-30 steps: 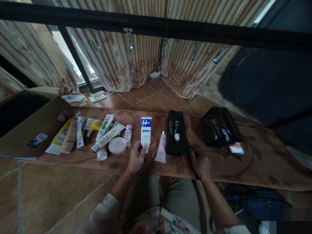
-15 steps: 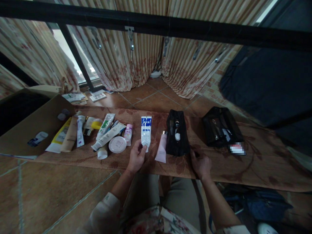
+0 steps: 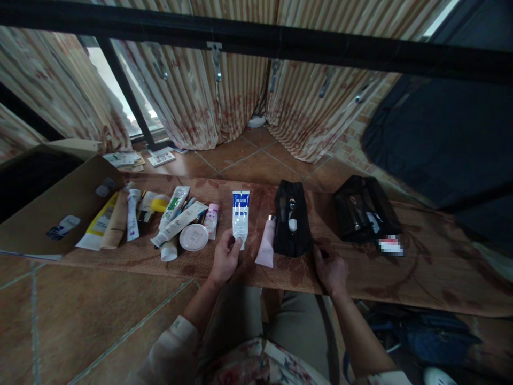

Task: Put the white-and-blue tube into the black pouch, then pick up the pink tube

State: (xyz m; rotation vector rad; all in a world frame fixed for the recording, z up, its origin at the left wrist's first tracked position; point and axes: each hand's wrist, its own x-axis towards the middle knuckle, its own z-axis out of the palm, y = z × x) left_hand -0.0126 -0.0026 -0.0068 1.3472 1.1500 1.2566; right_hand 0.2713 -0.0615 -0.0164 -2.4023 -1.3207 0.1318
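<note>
My left hand (image 3: 226, 259) pinches the cap end of a white tube with a blue top band (image 3: 240, 214), which stands cap down above the cloth. Right of it lies a pink tube with a silver cap (image 3: 266, 243), beside a black mesh pouch (image 3: 292, 240) with brushes and small items inside. My right hand (image 3: 332, 270) is closed at the pouch's near right corner, fingers curled; whether they grip anything is hidden. To the left lie a pile of tubes (image 3: 180, 222), a round white lid or jar (image 3: 194, 237) and a small pink bottle (image 3: 211, 220).
A second black mesh pouch (image 3: 363, 211) stands farther right on the patterned cloth (image 3: 433, 256). At the left end is an open cardboard box (image 3: 36, 214), with a yellow-and-white tube (image 3: 98, 222) and others leaning near it. A dark metal bar (image 3: 256, 35) crosses above, before curtains.
Hardly anything differs; the view shifts very slightly. My left hand keeps its hold on the white-and-blue tube, and my right hand stays beside the pouch.
</note>
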